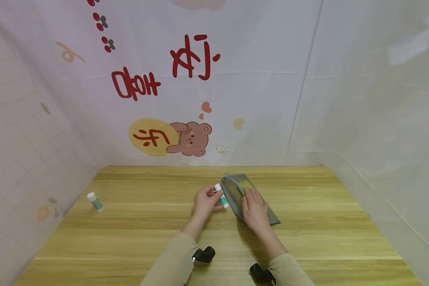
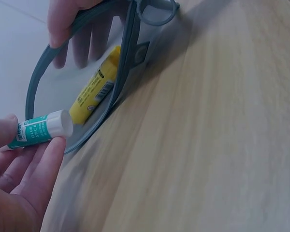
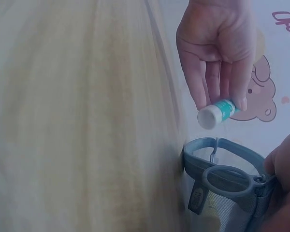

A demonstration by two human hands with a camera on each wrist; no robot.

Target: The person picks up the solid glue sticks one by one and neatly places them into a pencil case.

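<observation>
My left hand (image 1: 204, 203) pinches a white-and-green glue stick (image 2: 36, 130) between thumb and fingers, just left of the open mouth of a grey zip pouch (image 1: 233, 195). The stick's white cap points toward the pouch in the left wrist view. With my right hand (image 1: 255, 210) I grip the pouch's rim, thumb on one side and fingers showing through the see-through wall. Inside the pouch lies a yellow packaged item (image 2: 94, 89) with a barcode. A grey ring (image 3: 222, 167) hangs at the pouch's zip end.
Another white-and-green glue stick (image 1: 95, 201) is on the far left of the wooden table (image 1: 146, 190). Behind the table hangs a white printed cloth (image 1: 257, 79) with a bear and red characters; more cloth closes off both sides.
</observation>
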